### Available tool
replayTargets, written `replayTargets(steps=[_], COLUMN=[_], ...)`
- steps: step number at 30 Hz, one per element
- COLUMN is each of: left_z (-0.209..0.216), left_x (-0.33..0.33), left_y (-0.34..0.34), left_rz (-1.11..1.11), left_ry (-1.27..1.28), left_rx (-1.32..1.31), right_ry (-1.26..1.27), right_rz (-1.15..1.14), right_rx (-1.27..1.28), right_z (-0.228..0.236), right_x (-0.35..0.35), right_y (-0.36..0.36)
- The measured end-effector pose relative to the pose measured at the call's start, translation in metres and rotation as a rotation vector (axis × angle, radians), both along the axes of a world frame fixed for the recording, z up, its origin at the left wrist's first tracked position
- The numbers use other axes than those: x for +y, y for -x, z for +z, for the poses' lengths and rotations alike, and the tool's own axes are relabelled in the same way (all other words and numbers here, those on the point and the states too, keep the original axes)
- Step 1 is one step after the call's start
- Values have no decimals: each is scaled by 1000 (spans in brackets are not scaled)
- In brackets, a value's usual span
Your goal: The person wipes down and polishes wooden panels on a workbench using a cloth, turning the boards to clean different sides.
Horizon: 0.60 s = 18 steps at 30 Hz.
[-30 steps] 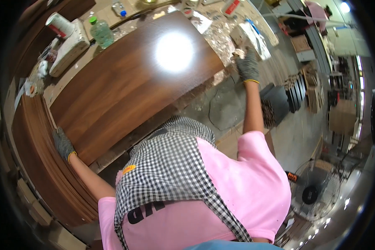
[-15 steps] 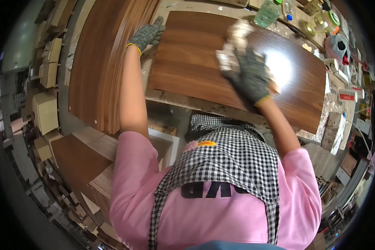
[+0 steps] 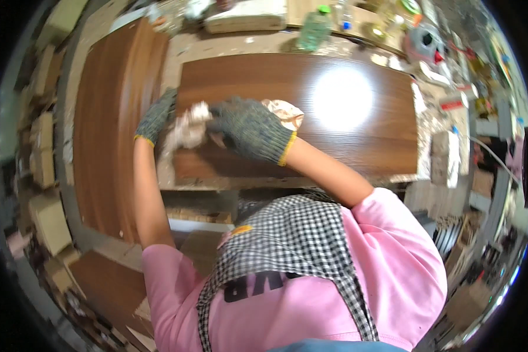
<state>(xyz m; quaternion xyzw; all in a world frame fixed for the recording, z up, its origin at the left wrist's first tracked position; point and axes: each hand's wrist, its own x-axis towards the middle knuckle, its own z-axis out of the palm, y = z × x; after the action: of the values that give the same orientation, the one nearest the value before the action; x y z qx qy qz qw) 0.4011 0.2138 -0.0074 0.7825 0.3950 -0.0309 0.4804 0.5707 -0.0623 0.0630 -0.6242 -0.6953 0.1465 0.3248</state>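
A dark brown wood-grain panel (image 3: 264, 79) lies flat on the workbench, with a bright glare on its right half. My right hand (image 3: 249, 129), in a dark grey knitted glove with a yellow cuff, presses a crumpled whitish rag (image 3: 190, 126) onto the panel's left end. More of the cloth, with a brown pattern, sticks out behind the glove. In a matching glove, my left hand (image 3: 156, 117) rests along the inner edge of a second brown panel (image 3: 102, 126) with a moulded side, its fingers stretched forward and slightly blurred. Nothing shows in it.
Along the bench's back stand a green-capped bottle (image 3: 315, 29), a pale block (image 3: 246, 16) and several jars. White-and-red cylinders (image 3: 453, 101) and a whitish block (image 3: 444, 158) lie at the right. Stacked boards and boxes (image 3: 50, 220) line the left.
My right hand has swept the rag from the panel's right half to its left end. My left hand stays near the moulded panel, now lower in view; the whole view has shifted.
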Motion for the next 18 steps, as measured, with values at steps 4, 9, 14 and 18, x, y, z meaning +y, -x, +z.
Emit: replayTargets(steps=[4,9,14,18], left_z=[-63,-61,-55,-90], left_x=[-20,-50,-49,-26], left_y=[-12,-33,-45,-11], left_rz=[254,218,286,151], left_ry=[-367,-648,-578,-801], left_rx=[-121,86,171,-10], right_ry=[-58,325,337,195], right_rz=[-265,-750,-1388,-1131], right_rx=[-390,-450,-164,-671], right_z=[-47,-48,-76,-104], right_x=[-1,-93,-247,-178], right_y=[-15,-160,-316,-272])
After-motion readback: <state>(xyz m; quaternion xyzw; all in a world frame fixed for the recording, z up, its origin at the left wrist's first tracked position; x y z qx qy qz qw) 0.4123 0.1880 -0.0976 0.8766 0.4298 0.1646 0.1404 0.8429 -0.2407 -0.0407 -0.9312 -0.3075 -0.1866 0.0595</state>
